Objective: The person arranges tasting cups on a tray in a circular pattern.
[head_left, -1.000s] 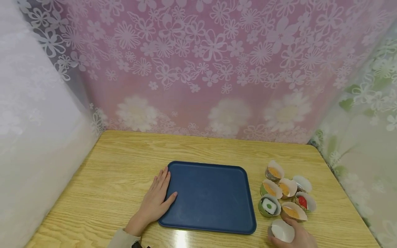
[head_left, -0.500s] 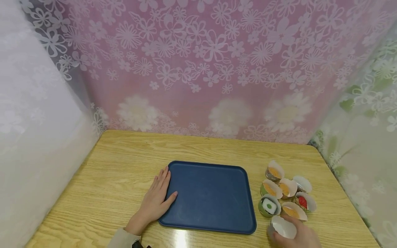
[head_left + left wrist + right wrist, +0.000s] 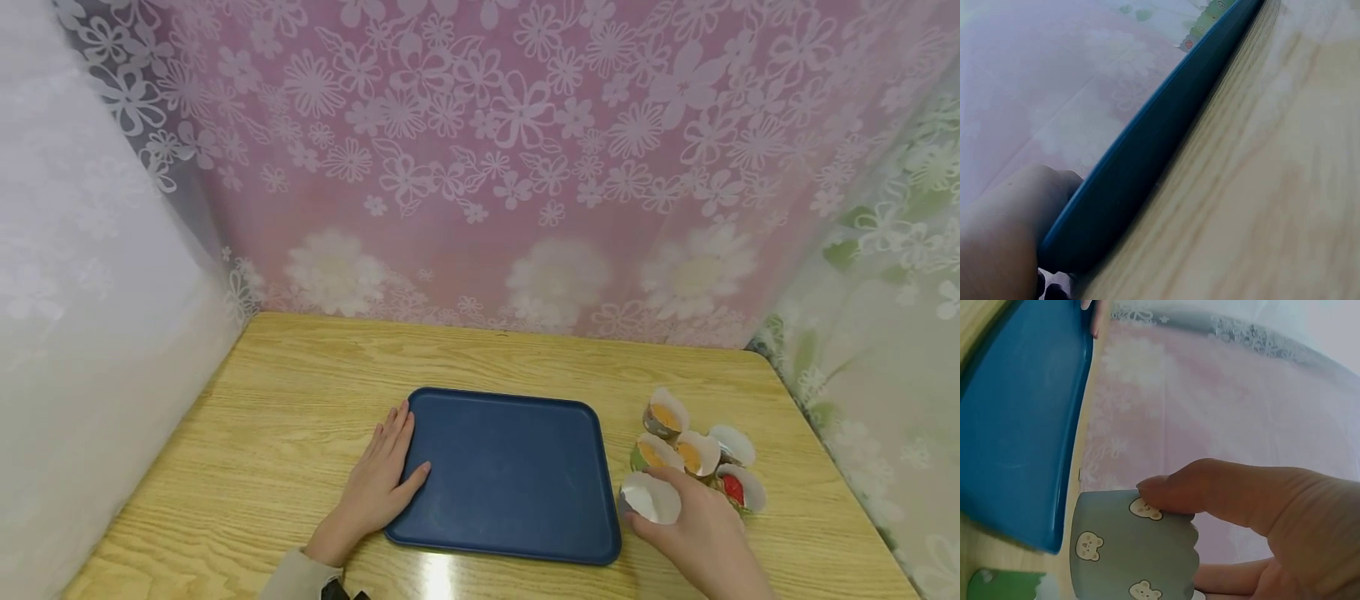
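Note:
My right hand (image 3: 701, 525) pinches a paper cupcake cup (image 3: 651, 498) by its rim, thumb on one side. Bear faces dot its grey-green outside (image 3: 1110, 550) in the right wrist view, and only a pale, shiny inside shows in the head view. It is just right of the blue tray (image 3: 510, 475), overlapping the spot of a green cup with a white filling, now hidden. Flat along the tray's left rim rests my left hand (image 3: 382, 487), fingers straight and thumb over the edge.
Behind the held cup stand several more paper cups, among them one with orange filling (image 3: 663, 415), one with a red filling (image 3: 738, 490) and a whitish one (image 3: 733, 446). A wooden table (image 3: 300, 400) carries everything. Floral curtains (image 3: 480, 167) hang around it.
My right hand has lifted the paper cup from the table's front right and carried it away from me, over the nearer filled cups. The left hand and tray stay put.

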Demonstrator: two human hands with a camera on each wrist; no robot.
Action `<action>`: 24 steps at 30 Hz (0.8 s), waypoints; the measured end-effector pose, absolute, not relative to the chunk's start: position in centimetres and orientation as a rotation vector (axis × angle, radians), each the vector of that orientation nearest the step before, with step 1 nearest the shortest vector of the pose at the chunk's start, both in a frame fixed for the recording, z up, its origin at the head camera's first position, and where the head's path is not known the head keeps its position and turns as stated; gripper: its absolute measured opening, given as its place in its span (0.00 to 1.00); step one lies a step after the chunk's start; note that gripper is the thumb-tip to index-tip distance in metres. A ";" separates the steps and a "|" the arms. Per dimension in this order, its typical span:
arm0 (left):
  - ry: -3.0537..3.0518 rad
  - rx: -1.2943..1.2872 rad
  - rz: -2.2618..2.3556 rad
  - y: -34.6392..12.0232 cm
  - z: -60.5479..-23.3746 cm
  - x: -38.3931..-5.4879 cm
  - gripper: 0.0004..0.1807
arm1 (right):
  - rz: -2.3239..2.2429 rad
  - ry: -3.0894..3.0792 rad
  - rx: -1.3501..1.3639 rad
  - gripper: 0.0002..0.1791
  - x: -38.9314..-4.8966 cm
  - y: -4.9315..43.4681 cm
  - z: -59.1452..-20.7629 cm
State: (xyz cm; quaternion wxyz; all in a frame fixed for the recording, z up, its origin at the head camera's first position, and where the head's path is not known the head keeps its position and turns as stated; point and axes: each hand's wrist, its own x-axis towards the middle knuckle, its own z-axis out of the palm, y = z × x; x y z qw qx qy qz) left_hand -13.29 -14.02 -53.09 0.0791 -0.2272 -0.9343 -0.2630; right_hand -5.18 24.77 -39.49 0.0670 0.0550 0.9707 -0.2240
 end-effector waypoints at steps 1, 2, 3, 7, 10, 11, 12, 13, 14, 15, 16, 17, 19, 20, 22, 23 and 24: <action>-2.795 -0.680 -0.786 -14.0 -53.1 -13.3 0.42 | -0.690 2.928 0.150 0.38 -5.4 24.4 -39.3; -2.795 -0.681 -0.788 -14.0 -53.1 -13.3 0.42 | -0.703 2.935 0.132 0.37 -5.7 24.0 -39.2; -2.793 -0.681 -0.794 -14.1 -53.1 -13.3 0.42 | -0.717 2.940 0.109 0.37 -6.0 23.6 -39.0; -2.771 -0.683 -0.803 -14.0 -53.1 -13.2 0.42 | -0.815 2.964 -0.003 0.33 -7.0 21.7 -39.0; -2.752 -0.685 -0.794 -14.0 -53.2 -13.2 0.42 | -0.861 2.959 -0.072 0.32 -7.6 20.0 -39.1; -2.749 -0.687 -0.791 -14.0 -53.2 -13.2 0.42 | -0.877 2.946 -0.083 0.32 -7.8 19.5 -39.2; -2.746 -0.688 -0.789 -14.0 -53.2 -13.1 0.42 | -0.886 2.932 -0.095 0.32 -8.0 18.9 -39.3; -2.746 -0.689 -0.788 -14.0 -53.2 -13.1 0.42 | -0.898 2.921 -0.109 0.32 -8.1 18.3 -39.4; -2.751 -0.690 -0.786 -14.0 -53.2 -13.1 0.42 | -0.911 2.908 -0.108 0.31 -8.2 17.7 -39.5; -2.758 -0.690 -0.784 -14.0 -53.2 -13.1 0.42 | -0.925 2.897 -0.125 0.30 -8.3 17.1 -39.7; -2.762 -0.690 -0.786 -14.0 -53.2 -13.2 0.43 | -0.937 2.886 -0.128 0.30 -8.4 16.6 -39.8; -2.766 -0.691 -0.789 -14.1 -53.1 -13.2 0.43 | -0.944 2.880 -0.140 0.29 -8.4 16.0 -40.0; -2.769 -0.692 -0.792 -14.1 -53.0 -13.2 0.43 | -0.952 2.863 -0.163 0.28 -8.6 15.1 -40.4; -2.768 -0.692 -0.795 -14.1 -53.0 -13.2 0.43 | -0.953 2.853 -0.174 0.28 -8.7 14.7 -40.7; -2.759 -0.694 -0.794 -14.1 -53.1 -13.2 0.43 | -0.959 2.832 -0.208 0.29 -8.9 14.0 -41.2; -2.755 -0.694 -0.792 -14.1 -53.1 -13.2 0.43 | -0.958 2.823 -0.227 0.29 -9.0 13.7 -41.4; -2.751 -0.695 -0.789 -14.1 -53.2 -13.2 0.42 | -0.959 2.810 -0.244 0.29 -9.0 13.4 -41.7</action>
